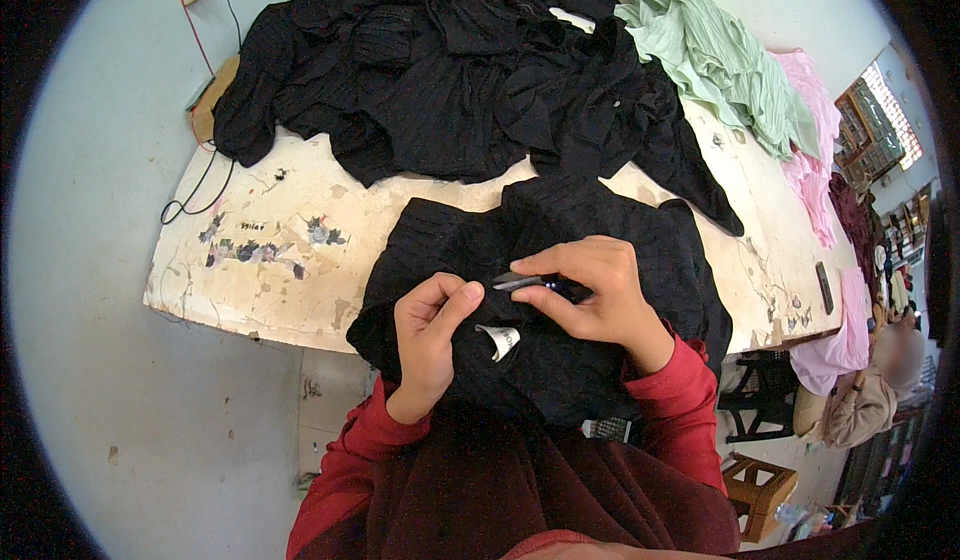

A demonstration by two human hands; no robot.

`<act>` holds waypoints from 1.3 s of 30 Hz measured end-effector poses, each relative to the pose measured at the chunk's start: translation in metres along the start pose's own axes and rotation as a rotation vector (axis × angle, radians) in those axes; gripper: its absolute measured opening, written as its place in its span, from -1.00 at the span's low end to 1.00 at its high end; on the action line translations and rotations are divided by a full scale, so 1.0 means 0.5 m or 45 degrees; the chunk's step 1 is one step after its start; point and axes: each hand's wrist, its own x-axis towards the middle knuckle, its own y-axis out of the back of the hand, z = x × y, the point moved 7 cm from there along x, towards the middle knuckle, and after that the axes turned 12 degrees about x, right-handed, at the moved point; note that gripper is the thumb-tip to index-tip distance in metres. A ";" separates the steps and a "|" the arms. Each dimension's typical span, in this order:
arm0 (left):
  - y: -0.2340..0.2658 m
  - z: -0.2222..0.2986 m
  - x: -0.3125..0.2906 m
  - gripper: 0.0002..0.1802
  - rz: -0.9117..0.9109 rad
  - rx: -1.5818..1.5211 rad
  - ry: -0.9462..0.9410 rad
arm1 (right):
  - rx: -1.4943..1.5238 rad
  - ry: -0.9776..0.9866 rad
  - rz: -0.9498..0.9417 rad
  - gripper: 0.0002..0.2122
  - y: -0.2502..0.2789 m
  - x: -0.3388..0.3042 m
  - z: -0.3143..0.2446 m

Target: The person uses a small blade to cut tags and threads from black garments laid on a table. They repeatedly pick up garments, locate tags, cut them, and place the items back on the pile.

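A black garment [620, 230] lies bunched at the table's near edge, under both my hands. My right hand [595, 290] is closed round a pair of thread snips [517, 283], whose metal blades point left. Just left of the blade tips, my left hand [440, 325] pinches with thumb and forefinger. What sits in that pinch is too small to make out. Between and below the hands, a curled white label [497, 342] stands out against the black cloth.
A large heap of black clothing [420, 80] covers the table's far side. Pale green fabric [710, 60] and pink fabric [805, 150] lie along the right. A dark narrow object [824, 288] rests near the right edge. A cable [205, 195] hangs at left; another person [865, 405] sits at right.
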 end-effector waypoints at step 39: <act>-0.005 -0.014 -0.002 -0.87 -0.051 -0.082 0.059 | 0.201 -0.141 0.044 -0.83 -0.011 -0.026 0.039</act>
